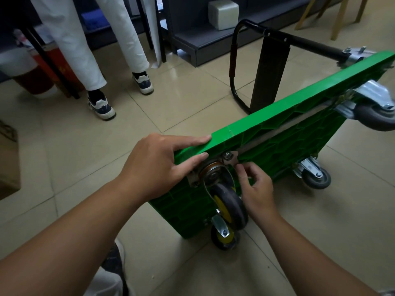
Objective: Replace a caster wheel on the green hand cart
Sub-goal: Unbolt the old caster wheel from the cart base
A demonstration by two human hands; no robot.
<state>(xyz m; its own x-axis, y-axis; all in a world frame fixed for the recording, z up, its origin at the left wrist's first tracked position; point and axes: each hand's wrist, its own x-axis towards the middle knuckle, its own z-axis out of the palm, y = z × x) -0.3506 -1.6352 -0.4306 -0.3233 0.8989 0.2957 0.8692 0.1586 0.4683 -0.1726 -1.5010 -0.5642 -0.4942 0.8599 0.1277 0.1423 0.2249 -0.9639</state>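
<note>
The green hand cart [284, 133] stands on its side edge on the tiled floor, ribbed underside facing me. My left hand [158, 165] grips its near top corner, fingers laid over the edge. A caster [226, 199] with a black tyre and yellow hub sits at that corner on a metal plate with a nut [228, 155]. My right hand [256, 189] is beside the caster plate, fingertips pinched at a small fastener that I cannot make out. A second yellow-hub caster [223, 237] is at the bottom corner. Two grey casters [316, 177] [376, 116] sit at the far end.
The cart's black folding handle [263, 67] lies out behind it on the floor. A person in white trousers and sneakers [102, 103] stands to the far left. Dark shelving [198, 39], a red-and-white bucket [36, 71] and a cardboard box [8, 163] border the floor.
</note>
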